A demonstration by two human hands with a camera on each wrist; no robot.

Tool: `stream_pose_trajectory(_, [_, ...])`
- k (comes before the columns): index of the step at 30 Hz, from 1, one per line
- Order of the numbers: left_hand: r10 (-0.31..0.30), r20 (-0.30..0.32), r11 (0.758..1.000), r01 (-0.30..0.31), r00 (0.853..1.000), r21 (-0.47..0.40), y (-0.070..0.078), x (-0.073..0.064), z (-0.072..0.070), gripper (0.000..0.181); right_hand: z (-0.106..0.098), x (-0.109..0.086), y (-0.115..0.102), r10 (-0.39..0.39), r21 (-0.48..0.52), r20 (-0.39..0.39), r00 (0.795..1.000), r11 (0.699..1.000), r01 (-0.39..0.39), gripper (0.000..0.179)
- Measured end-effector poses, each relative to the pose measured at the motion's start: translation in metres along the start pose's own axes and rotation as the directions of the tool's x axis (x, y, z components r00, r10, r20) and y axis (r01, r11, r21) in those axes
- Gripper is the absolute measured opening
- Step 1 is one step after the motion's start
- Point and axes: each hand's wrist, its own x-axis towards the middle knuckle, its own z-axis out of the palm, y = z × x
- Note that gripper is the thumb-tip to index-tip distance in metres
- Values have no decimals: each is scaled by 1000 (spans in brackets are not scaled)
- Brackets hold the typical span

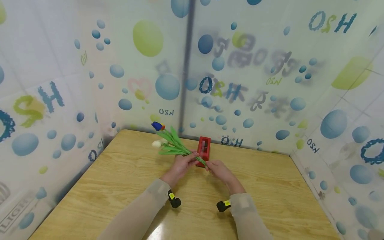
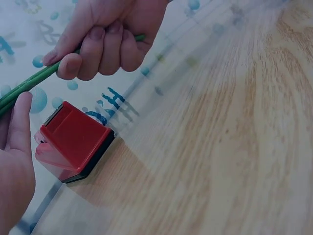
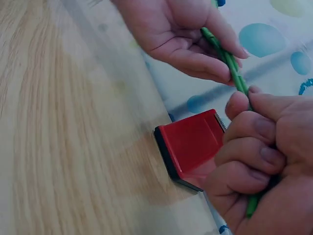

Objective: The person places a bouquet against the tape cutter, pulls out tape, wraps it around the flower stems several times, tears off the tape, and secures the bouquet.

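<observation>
A bunch of artificial tulips (image 1: 174, 141) with green stems and leaves is held aslant above the table. A blue bloom (image 1: 157, 126), an orange bit beside it and a white bloom (image 1: 156, 143) show at its upper left end. My left hand (image 1: 183, 164) holds the stems midway, thumb along them. My right hand (image 3: 259, 156) curls its fingers round the lower stem ends, thumb and forefinger pinching the stems (image 3: 229, 58). Just beyond both hands, a red tape dispenser (image 2: 76, 139) with a serrated metal cutter and black base stands on the table, touched by neither hand.
The wooden table (image 1: 135, 193) ends at a back edge close behind the dispenser. Pale curtains (image 1: 255, 83) printed with blue and green bubbles surround it at the back and both sides.
</observation>
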Motion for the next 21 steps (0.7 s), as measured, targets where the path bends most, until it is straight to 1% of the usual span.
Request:
stream_pose_trajectory(2, [1, -17, 1000, -1, 1000, -22, 0, 1, 1, 12, 2, 1, -1, -46, -86, -49, 998, 995, 42, 45])
stream_pose_trajectory(5, [10, -46, 999, -12, 999, -39, -1, 1, 2, 4, 3, 0, -3, -96, -192, -96, 991, 979, 76, 41])
stream_pose_trajectory(6, [14, -57, 999, -16, 998, -40, -1, 0, 2, 4, 3, 0, -3, -113, -225, -110, 987, 971, 86, 39])
stream_pose_trajectory(8, [26, -75, 999, -29, 997, -34, -2, 0, 3, 9, 3, -1, -4, -139, -268, -127, 982, 958, 102, 36])
stream_pose_trajectory(11, [35, -95, 999, -37, 995, -28, -2, -1, 4, 21, 2, -1, -4, -171, -308, -141, 975, 944, 121, 34])
stream_pose_trajectory(13, [31, -104, 999, -35, 994, -35, -1, -1, 4, 24, 1, -1, -5, -184, -329, -141, 973, 936, 130, 35])
stream_pose_trajectory(16, [26, -114, 998, -32, 993, -51, -1, -2, 4, 18, 0, -1, -5, -196, -365, -126, 973, 921, 138, 35])
stream_pose_trajectory(18, [25, -113, 998, -31, 993, -51, -1, -2, 3, 13, 0, -3, -6, -186, -374, -107, 977, 918, 134, 36])
stream_pose_trajectory(20, [15, -102, 999, -19, 995, -34, -2, -2, 2, 8, 0, -5, -7, -152, -356, -92, 984, 928, 110, 37])
stream_pose_trajectory(21, [11, -93, 1000, -13, 996, -18, -2, -3, 1, 6, 0, -6, -7, -128, -332, -87, 988, 939, 92, 38])
